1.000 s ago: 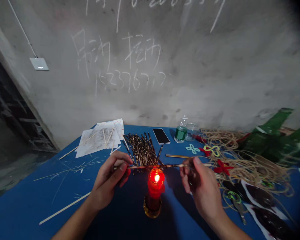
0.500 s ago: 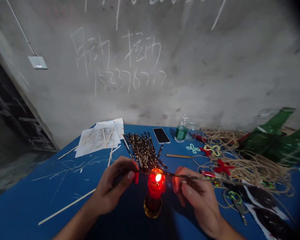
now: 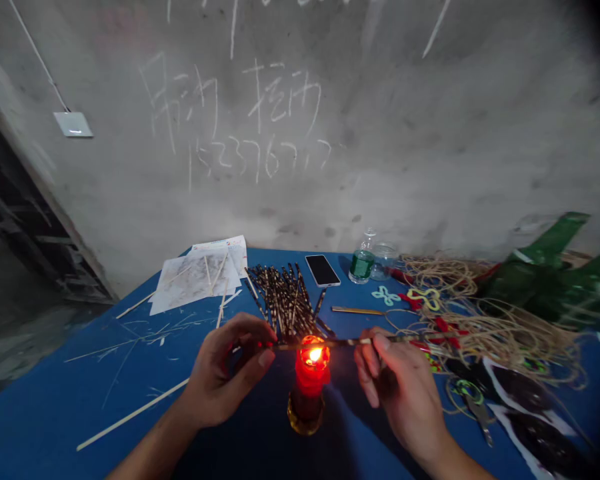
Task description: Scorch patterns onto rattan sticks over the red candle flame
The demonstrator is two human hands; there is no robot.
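Observation:
A thin, dark-mottled stick [image 3: 344,343] spans both hands, crossing level over the flame of a lit red candle [image 3: 312,380]. Its left end is pinched between the thumb and fingers of my left hand [image 3: 230,373]. Further along, my right hand [image 3: 400,380] grips it with thumb and forefinger, the other fingers loosely curled. The stick's far end sticks out to the right past that hand. Just behind the candle lies a pile of short sticks [image 3: 283,300] with the same scorched, dark-spotted look.
Papers [image 3: 195,280] and pale strips [image 3: 135,412] lie on the blue table [image 3: 45,413] at left. Behind the pile are a phone [image 3: 323,271] and a small green-labelled bottle [image 3: 362,264]. Tangled cord [image 3: 515,333], scissors [image 3: 475,407] and large green bottles [image 3: 540,267] crowd the right.
My right hand has risen slightly and shifted its hold on the stick, which now lies more level over the flame. My left hand has stayed nearly in place.

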